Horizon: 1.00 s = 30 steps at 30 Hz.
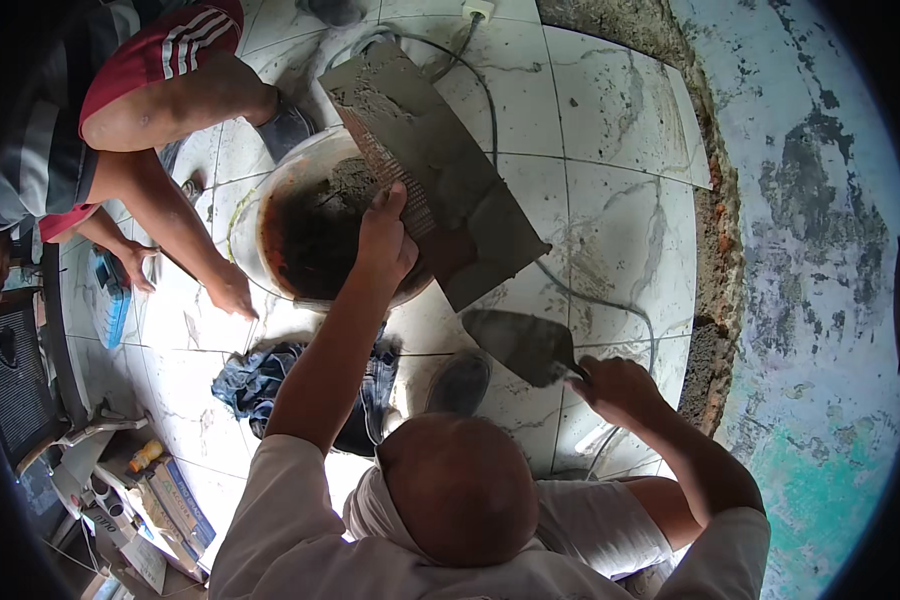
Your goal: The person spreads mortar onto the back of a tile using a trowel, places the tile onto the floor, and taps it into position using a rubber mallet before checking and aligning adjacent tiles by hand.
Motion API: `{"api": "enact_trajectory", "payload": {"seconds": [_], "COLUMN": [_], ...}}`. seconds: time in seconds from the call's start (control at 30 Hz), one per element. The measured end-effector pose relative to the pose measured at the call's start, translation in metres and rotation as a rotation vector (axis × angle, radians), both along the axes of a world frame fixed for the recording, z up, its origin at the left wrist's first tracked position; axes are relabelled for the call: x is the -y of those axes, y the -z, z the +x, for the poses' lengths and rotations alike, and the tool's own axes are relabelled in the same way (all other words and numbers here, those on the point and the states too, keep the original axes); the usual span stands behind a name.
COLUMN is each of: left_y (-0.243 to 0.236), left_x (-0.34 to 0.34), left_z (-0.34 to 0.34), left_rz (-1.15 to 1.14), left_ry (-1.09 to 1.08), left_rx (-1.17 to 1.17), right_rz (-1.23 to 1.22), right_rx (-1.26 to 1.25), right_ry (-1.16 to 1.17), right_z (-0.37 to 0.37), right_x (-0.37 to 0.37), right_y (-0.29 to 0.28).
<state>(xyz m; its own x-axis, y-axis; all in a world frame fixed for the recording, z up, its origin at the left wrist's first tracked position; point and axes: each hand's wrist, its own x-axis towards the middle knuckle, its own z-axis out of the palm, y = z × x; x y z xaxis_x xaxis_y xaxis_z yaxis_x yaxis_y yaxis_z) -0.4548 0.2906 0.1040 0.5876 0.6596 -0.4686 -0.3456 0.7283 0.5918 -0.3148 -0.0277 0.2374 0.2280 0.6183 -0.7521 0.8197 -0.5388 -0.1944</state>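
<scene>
My left hand (385, 245) grips a rectangular board (450, 195), smeared with grey mortar and textured along one side, over a round bucket (300, 225) with dark, wet mix inside. My right hand (620, 390) is closed on the handle of a pointed trowel (515, 345) with a grey-coated blade, held just below the board's lower corner. Dark crumpled cloth (250, 375) lies on the tiles below the bucket, left of a dark shoe (458, 380). My bent knee (450, 485) is at the bottom centre.
At left a co-worker (160, 205) crouches, hands low near the bucket. A blue plastic item (110, 295), a mesh chair (15, 380) and cartons (175, 500) line the left. A cable (600, 305) crosses the marbled tiles (620, 120). A broken floor edge (715, 260) borders a patchy wall (810, 300).
</scene>
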Motion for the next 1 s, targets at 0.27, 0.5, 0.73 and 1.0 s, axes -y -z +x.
{"api": "enact_trajectory", "payload": {"seconds": [0.27, 0.5, 0.73, 1.0], "left_y": [0.009, 0.012, -0.013, -0.007], "left_x": [0.012, 0.013, 0.024, 0.035], "left_z": [0.013, 0.012, 0.005, 0.002], "left_rz": [-0.013, -0.018, 0.025, 0.059], "left_ry": [-0.079, -0.099, -0.095, -0.079], "left_rx": [0.039, 0.133, 0.271, 0.409], "right_rz": [0.143, -0.134, 0.104, -0.076], "right_rx": [-0.155, -0.190, -0.216, -0.130], "right_ry": [0.232, 0.174, 0.495, 0.180], "right_z": [0.028, 0.003, 0.043, 0.062], "right_x": [-0.043, -0.017, -0.048, -0.116], "right_y": [-0.020, -0.041, -0.058, -0.043]}}
